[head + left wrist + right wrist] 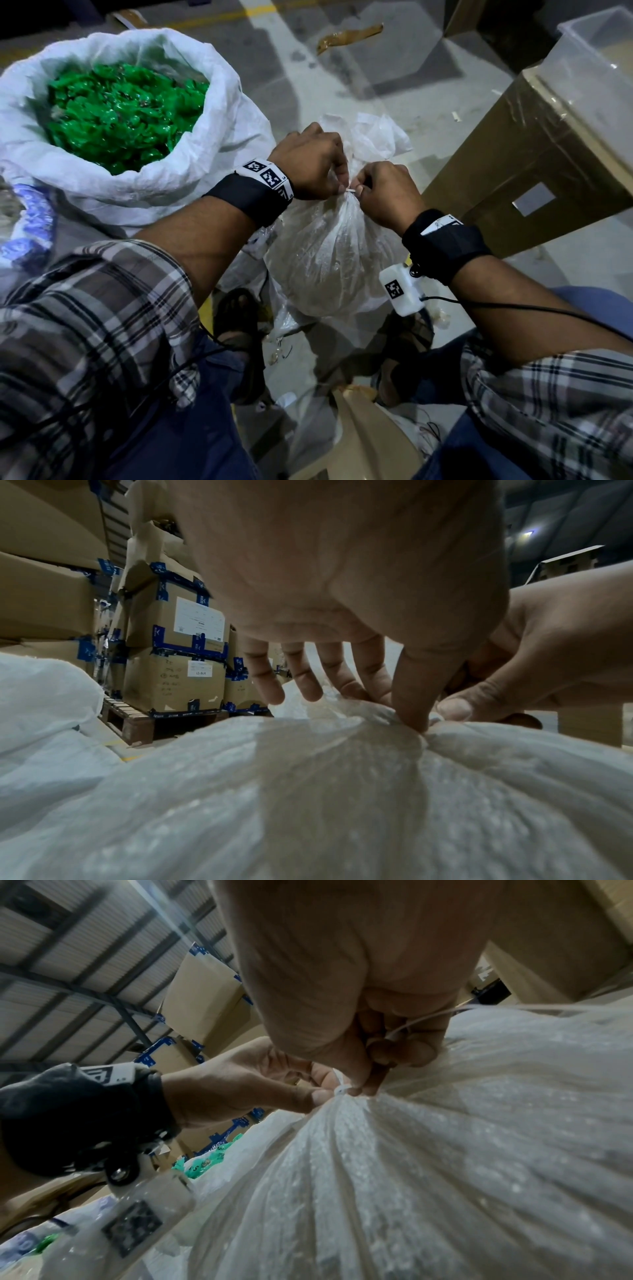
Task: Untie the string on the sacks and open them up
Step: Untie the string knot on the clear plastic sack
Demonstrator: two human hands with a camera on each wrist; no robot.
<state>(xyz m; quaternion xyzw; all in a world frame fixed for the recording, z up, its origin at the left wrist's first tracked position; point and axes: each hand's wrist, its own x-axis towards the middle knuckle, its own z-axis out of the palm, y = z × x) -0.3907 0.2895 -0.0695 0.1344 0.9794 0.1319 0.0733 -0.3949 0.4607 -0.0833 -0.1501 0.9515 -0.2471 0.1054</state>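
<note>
Both your hands are on the knot of the tied sack.

The thin white string cinches the neck of one clear plastic sack on the floor between your feet; it looks soft, slippery and fairly full, so work the knot, not the film. Your left hand and right hand each pinch the string there. One white sack of green pieces is already open, beside one cardboard box.

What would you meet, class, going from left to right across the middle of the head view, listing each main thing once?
Open white sack of green pieces → left hand → white string at the tied neck of the clear sack → right hand → cardboard box.
</note>
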